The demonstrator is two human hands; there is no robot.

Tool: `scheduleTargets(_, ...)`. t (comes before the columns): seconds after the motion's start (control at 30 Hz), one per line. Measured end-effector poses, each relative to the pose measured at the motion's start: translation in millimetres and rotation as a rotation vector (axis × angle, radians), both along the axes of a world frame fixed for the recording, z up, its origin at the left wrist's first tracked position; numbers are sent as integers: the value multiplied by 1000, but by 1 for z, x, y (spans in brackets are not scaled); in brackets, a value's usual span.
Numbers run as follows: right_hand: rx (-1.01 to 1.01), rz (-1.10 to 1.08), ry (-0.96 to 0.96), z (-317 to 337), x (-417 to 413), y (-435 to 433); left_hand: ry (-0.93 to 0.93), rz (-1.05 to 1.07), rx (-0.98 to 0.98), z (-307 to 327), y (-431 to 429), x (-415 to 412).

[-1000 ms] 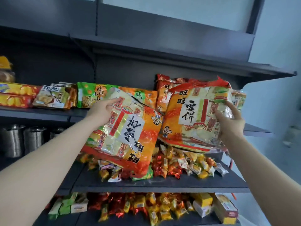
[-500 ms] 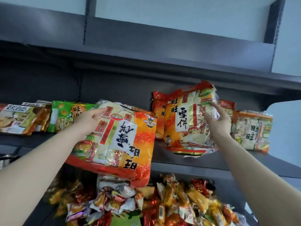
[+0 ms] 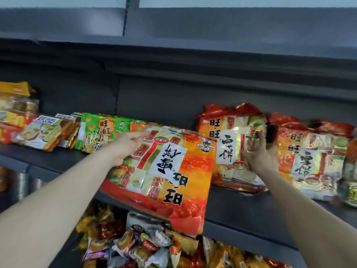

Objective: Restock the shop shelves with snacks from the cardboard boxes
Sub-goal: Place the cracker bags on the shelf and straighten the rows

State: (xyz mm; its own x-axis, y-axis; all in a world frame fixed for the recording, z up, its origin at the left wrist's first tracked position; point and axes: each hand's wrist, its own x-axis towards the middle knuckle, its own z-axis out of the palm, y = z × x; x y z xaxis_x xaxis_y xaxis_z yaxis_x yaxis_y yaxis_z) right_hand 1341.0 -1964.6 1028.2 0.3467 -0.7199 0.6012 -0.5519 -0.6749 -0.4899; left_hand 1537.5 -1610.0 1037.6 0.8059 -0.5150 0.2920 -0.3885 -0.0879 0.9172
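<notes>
My left hand (image 3: 126, 145) grips the top left edge of a large orange and red rice-cracker bag (image 3: 170, 182), held upside down; its lower end hangs over the front edge of the dark shelf (image 3: 241, 207). My right hand (image 3: 259, 153) presses against the front of a second red and yellow rice-cracker bag (image 3: 228, 144), which leans upright on that shelf, fingers spread over its right side. A third similar bag (image 3: 313, 161) leans just to the right of it.
A green snack bag (image 3: 98, 132) and flat biscuit packs (image 3: 44, 132) lie further left on the same shelf. Below is a shelf with a heap of small wrapped sweets (image 3: 146, 246). Another shelf board (image 3: 193, 49) overhangs above. Metal pots (image 3: 21, 182) stand at the lower left.
The view has swung right and closer. My right hand has set its bag upright on the shelf beside the third bag. My left hand has carried its bag closer to the shelf.
</notes>
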Motion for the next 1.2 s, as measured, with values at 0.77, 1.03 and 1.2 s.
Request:
scheduleTargets(0.77,748,402,-788,16,-45,171,-153,-243,-97,-9,21,-57)
scheduleTargets(1.03,724,68,-1213,5,-82,187,-193,81,-1,-43,18,-94)
scheduleTargets(1.2,766,117,-1244,-2,-86,203,392,-334,-149,-37,8,-125)
